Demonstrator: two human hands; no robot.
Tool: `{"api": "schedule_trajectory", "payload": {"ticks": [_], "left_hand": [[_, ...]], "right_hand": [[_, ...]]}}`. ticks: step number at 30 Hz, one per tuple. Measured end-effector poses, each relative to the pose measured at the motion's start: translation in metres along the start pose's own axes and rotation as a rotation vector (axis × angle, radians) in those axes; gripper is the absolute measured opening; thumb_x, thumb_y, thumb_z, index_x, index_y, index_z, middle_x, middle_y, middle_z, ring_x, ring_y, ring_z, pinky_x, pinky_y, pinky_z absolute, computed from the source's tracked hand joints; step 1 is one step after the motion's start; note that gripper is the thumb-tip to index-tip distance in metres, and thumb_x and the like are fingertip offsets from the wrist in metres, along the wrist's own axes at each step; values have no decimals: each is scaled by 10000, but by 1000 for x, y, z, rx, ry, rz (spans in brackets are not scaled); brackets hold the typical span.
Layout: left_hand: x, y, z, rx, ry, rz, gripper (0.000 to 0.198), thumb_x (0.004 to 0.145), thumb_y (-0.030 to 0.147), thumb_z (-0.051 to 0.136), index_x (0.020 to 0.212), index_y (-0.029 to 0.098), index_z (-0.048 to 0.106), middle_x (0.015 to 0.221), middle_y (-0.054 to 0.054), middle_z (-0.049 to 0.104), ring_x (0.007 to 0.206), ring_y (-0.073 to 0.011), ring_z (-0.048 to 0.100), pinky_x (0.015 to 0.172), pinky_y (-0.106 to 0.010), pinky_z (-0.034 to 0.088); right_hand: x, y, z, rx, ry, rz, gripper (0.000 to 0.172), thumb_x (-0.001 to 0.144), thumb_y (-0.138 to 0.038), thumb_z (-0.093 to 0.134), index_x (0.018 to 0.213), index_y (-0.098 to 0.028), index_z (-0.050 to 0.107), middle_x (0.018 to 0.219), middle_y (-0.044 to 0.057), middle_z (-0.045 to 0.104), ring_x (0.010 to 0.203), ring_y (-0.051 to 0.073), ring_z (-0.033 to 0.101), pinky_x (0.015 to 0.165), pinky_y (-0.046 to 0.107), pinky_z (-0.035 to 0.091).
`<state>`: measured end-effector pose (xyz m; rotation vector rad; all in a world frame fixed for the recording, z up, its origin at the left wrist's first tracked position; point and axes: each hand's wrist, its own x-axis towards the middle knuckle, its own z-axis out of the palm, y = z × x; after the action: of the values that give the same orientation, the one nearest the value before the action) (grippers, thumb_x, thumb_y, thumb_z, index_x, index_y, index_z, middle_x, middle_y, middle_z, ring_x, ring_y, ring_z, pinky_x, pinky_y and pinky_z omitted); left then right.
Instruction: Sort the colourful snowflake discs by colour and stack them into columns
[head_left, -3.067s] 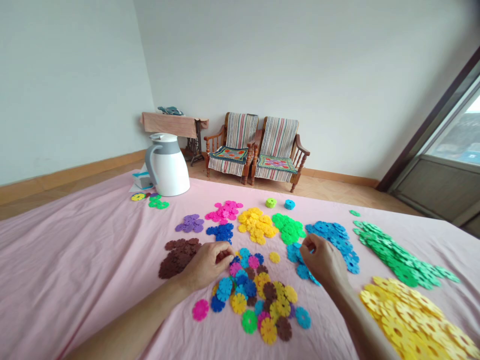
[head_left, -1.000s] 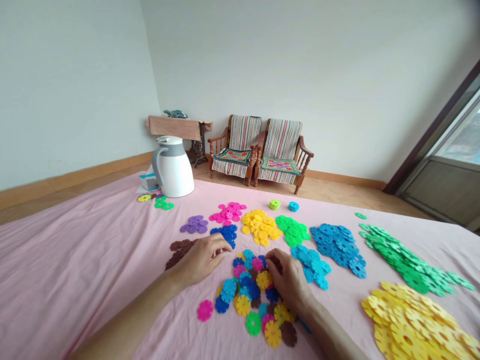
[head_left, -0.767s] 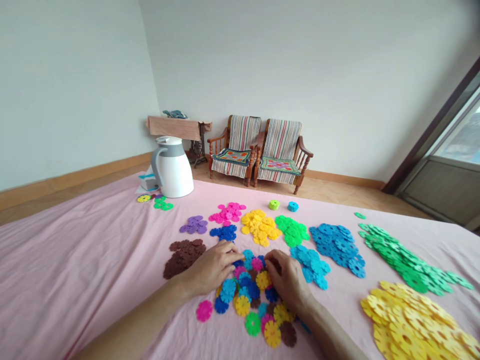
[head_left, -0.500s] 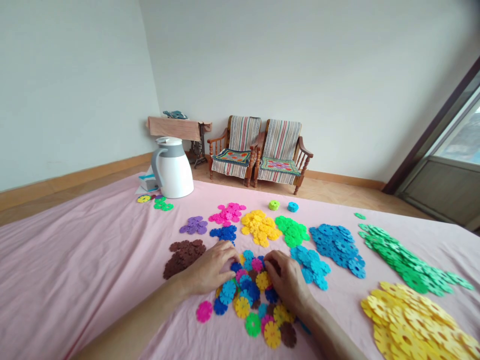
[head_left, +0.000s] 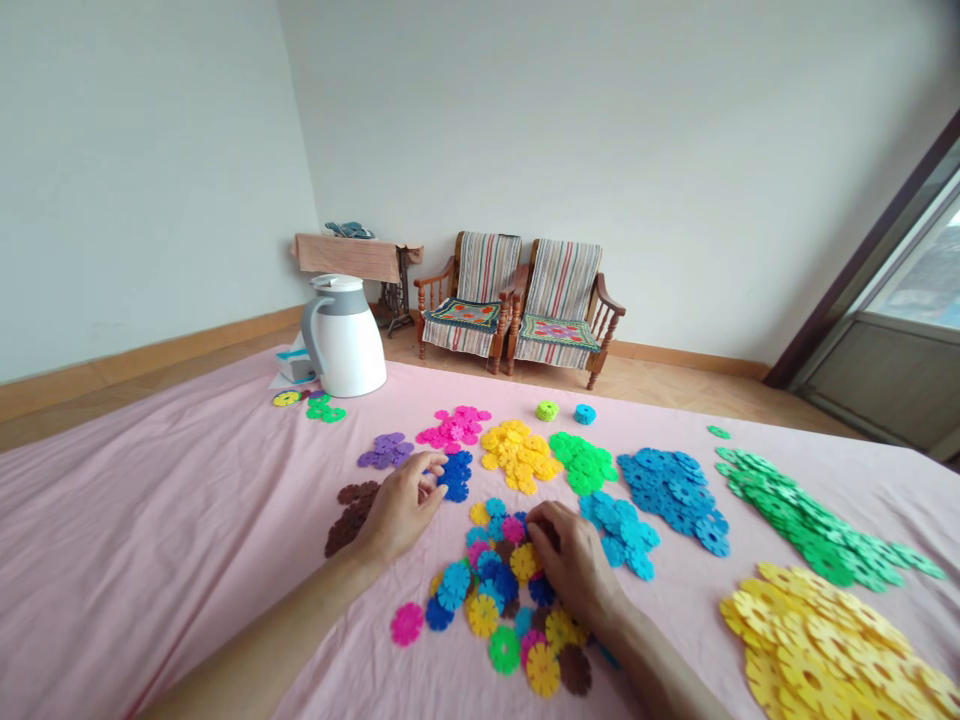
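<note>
My left hand (head_left: 401,505) reaches forward with its fingers pinched on a dark blue disc at the near edge of the dark blue pile (head_left: 452,473). It partly covers the brown pile (head_left: 346,518). My right hand (head_left: 574,565) rests on the mixed pile of coloured snowflake discs (head_left: 491,595). Its fingers are curled, with a dark brown disc under the fingertips. Just right of that hand lies the light blue pile (head_left: 622,525).
Sorted piles lie on the pink cloth (head_left: 187,520): purple (head_left: 384,450), pink (head_left: 454,427), yellow (head_left: 519,452), green (head_left: 581,460), blue (head_left: 671,485), long green (head_left: 810,520), large yellow (head_left: 832,640). A white jug (head_left: 345,340) stands far left. Two wooden chairs (head_left: 517,300) stand behind.
My left hand has left the mixed pile and moved forward to the dark blue pile with a dark blue disc. My right hand has stayed on the mixed pile.
</note>
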<state>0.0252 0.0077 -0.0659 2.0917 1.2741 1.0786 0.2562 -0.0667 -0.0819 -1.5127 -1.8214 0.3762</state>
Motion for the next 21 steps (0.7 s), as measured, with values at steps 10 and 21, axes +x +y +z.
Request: {"api": "schedule_trajectory", "payload": {"ticks": [10, 21], "left_hand": [[-11, 24, 5, 65, -244, 149, 172, 798, 141, 487, 864, 180, 641, 810, -19, 650, 750, -140, 590, 696, -222, 440], [-12, 30, 6, 77, -336, 186, 155, 809, 128, 505, 819, 178, 651, 792, -16, 645, 736, -132, 579, 684, -211, 418]], "right_hand": [[2, -2, 5, -167, 30, -11, 267, 780, -175, 513, 1020, -209, 626, 934, 76, 566, 910, 218, 522, 811, 326, 405], [7, 2, 7, -92, 26, 7, 124, 694, -144, 547, 806, -191, 526, 793, 21, 553, 776, 181, 499, 713, 304, 382]]}}
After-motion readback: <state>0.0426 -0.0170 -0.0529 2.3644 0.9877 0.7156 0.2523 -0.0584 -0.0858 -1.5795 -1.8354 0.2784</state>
